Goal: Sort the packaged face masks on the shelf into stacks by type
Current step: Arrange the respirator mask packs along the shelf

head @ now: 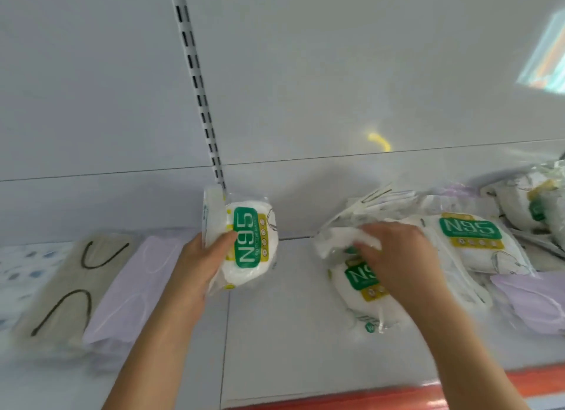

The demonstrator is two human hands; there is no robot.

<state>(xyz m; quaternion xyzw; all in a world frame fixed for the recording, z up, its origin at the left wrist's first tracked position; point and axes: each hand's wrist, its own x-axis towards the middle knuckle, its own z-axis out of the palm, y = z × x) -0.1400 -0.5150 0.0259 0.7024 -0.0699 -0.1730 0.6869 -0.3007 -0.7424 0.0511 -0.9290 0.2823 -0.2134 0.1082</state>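
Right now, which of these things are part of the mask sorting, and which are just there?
Part of the job:
held N95 packs
unsorted heap
lilac stack
beige stack
left hand
right hand

Just there:
slotted upright
yellow scrap

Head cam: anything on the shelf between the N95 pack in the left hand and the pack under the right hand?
Nothing. In the head view, only bare white shelf separates the left hand's N95 pack from the N95 pack under the right hand.
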